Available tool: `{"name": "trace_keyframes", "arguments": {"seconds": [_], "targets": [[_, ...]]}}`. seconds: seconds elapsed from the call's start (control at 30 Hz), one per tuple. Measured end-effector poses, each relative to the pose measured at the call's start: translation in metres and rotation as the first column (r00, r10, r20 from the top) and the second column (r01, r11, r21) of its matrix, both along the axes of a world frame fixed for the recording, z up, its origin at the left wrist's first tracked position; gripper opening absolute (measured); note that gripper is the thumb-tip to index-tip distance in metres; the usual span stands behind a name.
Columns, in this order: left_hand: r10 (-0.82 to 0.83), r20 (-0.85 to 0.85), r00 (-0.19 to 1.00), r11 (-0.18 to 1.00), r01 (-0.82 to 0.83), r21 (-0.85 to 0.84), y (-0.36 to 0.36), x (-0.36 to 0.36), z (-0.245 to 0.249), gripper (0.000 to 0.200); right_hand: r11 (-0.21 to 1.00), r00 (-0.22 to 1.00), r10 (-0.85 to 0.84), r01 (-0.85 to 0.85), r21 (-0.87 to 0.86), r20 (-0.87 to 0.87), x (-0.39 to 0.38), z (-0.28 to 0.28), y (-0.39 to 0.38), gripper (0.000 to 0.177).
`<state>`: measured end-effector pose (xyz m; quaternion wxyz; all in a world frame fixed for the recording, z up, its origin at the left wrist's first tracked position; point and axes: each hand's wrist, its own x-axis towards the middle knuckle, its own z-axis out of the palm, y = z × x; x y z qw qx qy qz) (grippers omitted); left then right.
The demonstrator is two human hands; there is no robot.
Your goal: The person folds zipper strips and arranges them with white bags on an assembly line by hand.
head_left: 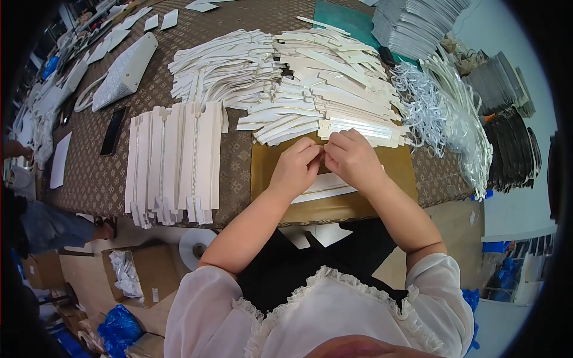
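Observation:
My left hand (295,167) and my right hand (352,161) meet over a brown mat (271,206), with fingertips pinched together. Whatever lies between the fingers is too small and covered to make out. Just below the fingers a white strip (322,192) lies across the mat, partly hidden by my right hand and wrist. Beyond my hands is a stack of pale strips (364,128), some with shiny edges. Left of the mat stands a neat row of cream zipper strips (173,161) with metal teeth.
Loose white zipper strips (227,62) and cream strips (340,65) are heaped at the back. White cords (421,98) lie to the right. A white quilted bag (125,71) and a phone (113,131) are on the left. Another person's leg (54,224) shows at the left edge.

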<state>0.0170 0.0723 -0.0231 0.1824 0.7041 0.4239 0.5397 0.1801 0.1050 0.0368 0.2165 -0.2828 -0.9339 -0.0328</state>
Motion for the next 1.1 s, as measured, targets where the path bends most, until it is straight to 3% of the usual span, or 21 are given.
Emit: {"name": "trace_keyframes", "arguments": {"seconds": [0.23, 0.4, 0.5, 0.53, 0.57, 0.6, 0.67, 0.8, 0.9, 0.97, 1.0, 1.1], "targets": [[0.0, 0.091, 0.996, 1.0, 0.002, -0.022, 0.002, -0.001, -0.002, 0.014, 0.993, 0.96, -0.049, 0.076, 0.091, -0.274, -0.012, -0.015, -0.003, 0.014], [-0.027, 0.121, 0.992, 0.998, 0.033, -0.052, 0.001, -0.001, -0.002, 0.011, 0.987, 0.954, -0.088, 0.121, 0.101, -0.286, -0.011, -0.016, -0.003, 0.013], [-0.066, 0.412, 0.909, 0.969, 0.157, -0.192, 0.002, 0.001, -0.002, 0.009, 0.892, 0.825, -0.294, 0.057, -0.448, -0.482, -0.002, -0.009, -0.002, 0.005], [-0.066, 0.412, 0.909, 0.969, 0.156, -0.19, 0.003, 0.0, -0.002, 0.009, 0.893, 0.826, -0.292, 0.056, -0.446, -0.482, 0.003, -0.007, 0.0, 0.005], [-0.015, 0.508, 0.861, 0.946, 0.177, -0.273, 0.005, -0.001, -0.002, 0.009, 0.722, 0.628, -0.483, -0.109, -0.684, -0.61, 0.01, -0.004, 0.005, 0.001], [0.046, 0.593, 0.804, 0.913, 0.207, -0.352, 0.006, -0.002, -0.002, 0.009, 0.502, 0.404, -0.686, -0.339, -0.796, -0.605, 0.019, -0.001, 0.01, 0.006], [0.119, 0.666, 0.737, 0.872, 0.243, -0.425, 0.007, -0.005, -0.002, 0.009, 0.5, 0.27, -0.698, -0.479, -0.721, -0.663, 0.045, 0.013, 0.022, 0.011], [0.16, 0.701, 0.695, 0.89, 0.206, -0.407, 0.009, -0.007, -0.001, 0.011, 0.622, 0.12, -0.69, -0.406, -0.67, -0.713, 0.117, 0.031, 0.062, 0.015], [0.127, 0.688, 0.715, 0.867, 0.256, -0.426, 0.01, -0.007, -0.006, 0.013, 0.711, 0.08, -0.63, -0.341, -0.615, -0.773, 0.173, 0.041, 0.092, 0.017], [0.139, 0.685, 0.715, 0.863, 0.252, -0.438, 0.01, -0.006, -0.005, 0.014, 0.822, -0.044, -0.559, -0.159, -0.547, -0.828, 0.188, 0.049, 0.1, 0.021], [0.152, 0.681, 0.716, 0.858, 0.246, -0.45, 0.01, -0.007, -0.003, 0.016, 0.823, -0.046, -0.559, -0.16, -0.546, -0.828, 0.195, 0.05, 0.106, 0.021], [0.133, 0.668, 0.733, 0.853, 0.258, -0.453, 0.008, -0.006, 0.002, 0.018, 0.801, 0.261, -0.597, 0.142, -0.582, -0.758, 0.21, 0.043, 0.121, 0.025]]}}
